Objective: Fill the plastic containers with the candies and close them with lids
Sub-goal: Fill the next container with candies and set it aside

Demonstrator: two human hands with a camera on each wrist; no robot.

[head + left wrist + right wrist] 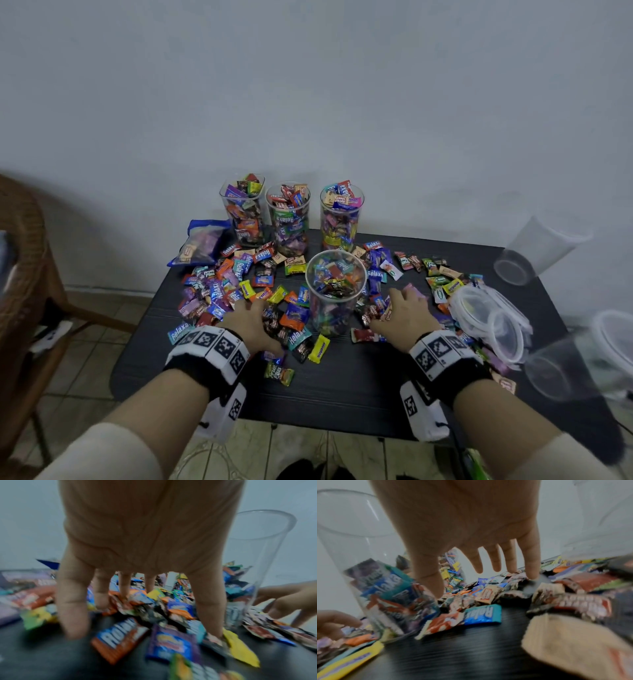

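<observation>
A clear plastic container point(336, 291), partly filled with wrapped candies, stands at the middle of the black table point(342, 387). Three fuller containers point(289, 219) line the back edge, none with a lid. Loose candies point(236, 284) are scattered around them. My left hand point(251, 320) rests with spread, straight fingers point(73, 601) on the candies just left of the middle container point(254, 561). My right hand point(404, 310) reaches down with spread fingers point(530, 561) onto the candies right of that container point(351, 545). Neither hand grips anything.
A stack of clear lids point(489, 315) lies at the table's right side. Empty clear containers point(537, 250) sit beyond it and at the right edge point(561, 366). A blue candy bag point(202, 243) lies back left. A wicker chair point(24, 274) stands left of the table.
</observation>
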